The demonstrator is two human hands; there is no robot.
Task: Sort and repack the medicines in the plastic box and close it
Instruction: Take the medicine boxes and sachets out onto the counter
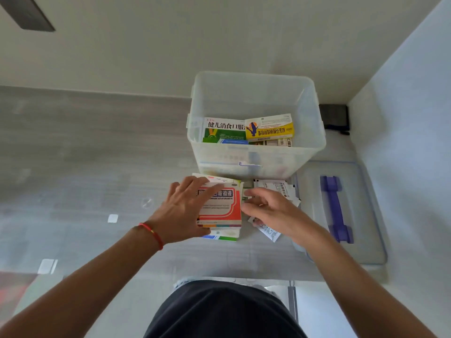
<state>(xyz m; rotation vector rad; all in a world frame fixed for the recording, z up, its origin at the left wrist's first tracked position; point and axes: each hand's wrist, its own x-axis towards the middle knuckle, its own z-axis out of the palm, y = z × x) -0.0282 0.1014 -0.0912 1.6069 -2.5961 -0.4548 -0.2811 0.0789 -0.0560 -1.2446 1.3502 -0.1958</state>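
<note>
1. Here, a grey, glossy table (pixel 85 154) meets a plain pale wall (pixel 146 45); a white panel (pixel 402 118) bounds the right side.
2. The translucent plastic box (pixel 256 157) stands open near the wall, with medicine cartons (pixel 246 130) lying inside.
3. Its lid (pixel 366 215), with a purple handle (pixel 335 208), lies flat just right of the box.
4. The left hand (pixel 185 211) rests spread on a red-and-white carton (pixel 220 208) topping a stack before the box.
5. The right hand (pixel 271 211), fingers loosely curled, covers white sachets (pixel 275 189); whether it pinches one cannot be told.
</note>
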